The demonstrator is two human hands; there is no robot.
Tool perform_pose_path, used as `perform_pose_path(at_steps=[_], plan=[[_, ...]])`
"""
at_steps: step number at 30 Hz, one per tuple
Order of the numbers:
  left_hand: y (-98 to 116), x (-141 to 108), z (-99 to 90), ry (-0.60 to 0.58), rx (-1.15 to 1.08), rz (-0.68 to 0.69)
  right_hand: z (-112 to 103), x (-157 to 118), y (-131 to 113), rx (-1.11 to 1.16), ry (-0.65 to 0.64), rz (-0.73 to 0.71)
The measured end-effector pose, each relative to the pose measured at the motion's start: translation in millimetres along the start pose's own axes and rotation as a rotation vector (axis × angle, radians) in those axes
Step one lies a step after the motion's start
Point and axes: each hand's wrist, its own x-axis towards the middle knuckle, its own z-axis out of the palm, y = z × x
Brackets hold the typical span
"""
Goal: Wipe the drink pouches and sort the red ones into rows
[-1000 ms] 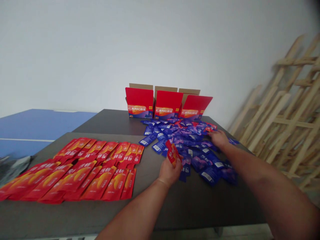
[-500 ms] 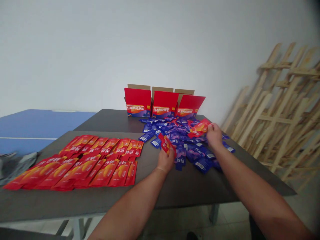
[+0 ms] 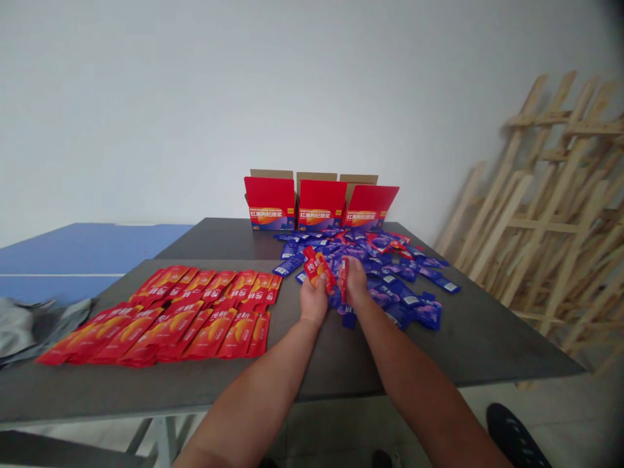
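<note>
Hands [image 3: 313,303] close together, gripping red sachets [image 3: 318,269]

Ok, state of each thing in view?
Left hand: shut on a red sachet, tilted
Right hand: shut on another red sachet, edge-on
Laid-out red sachets: flat, overlapping rows on the table
Blue sachets: loose, scattered heap
Cartons: three, upright, flaps open
Wooden frames: leaning

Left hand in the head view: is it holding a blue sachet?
No, the left hand is gripping a red sachet, which stands up out of the fingers.
</note>
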Motion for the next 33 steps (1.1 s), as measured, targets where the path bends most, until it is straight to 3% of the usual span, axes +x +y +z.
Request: perform_pose_path(at_steps=[5, 11, 15, 19, 26, 31, 33], plan=[[5.8, 1.7, -3.4, 0.094, 0.107, 0.048, -1.9, -5.9, -11.6, -0.078, -0.178, 0.096], [4.3, -1.7, -0.9, -0.106, 0.153, -0.035, -19.5, -4.0, -15.2, -0.162, -0.362, 0.189], [2.0, -2.8, -1.5, -0.161, 0.194, -0.041, -27.7, 0.0, -14.0, -0.252, -0.417, 0.094], [0.2, -1.3, -2.8, -0.14, 0.19, -0.058, -27.2, 3.3, -9.9, -0.348, -0.353, 0.008], [-4.0, -1.1, -3.9, -0.176, 0.173, -0.071, -24.2, 6.1, -5.8, -0.111, -0.287, 0.116], [-3.4, -4.8, -2.9, -0.244, 0.226, -0.093, -29.7, 8.3, -13.3, -0.214, -0.187, 0.116], [-3.3, -5.9, -2.1, -0.237, 0.298, -0.032, -28.6, 8.6, -11.9, -0.203, -0.145, 0.107]])
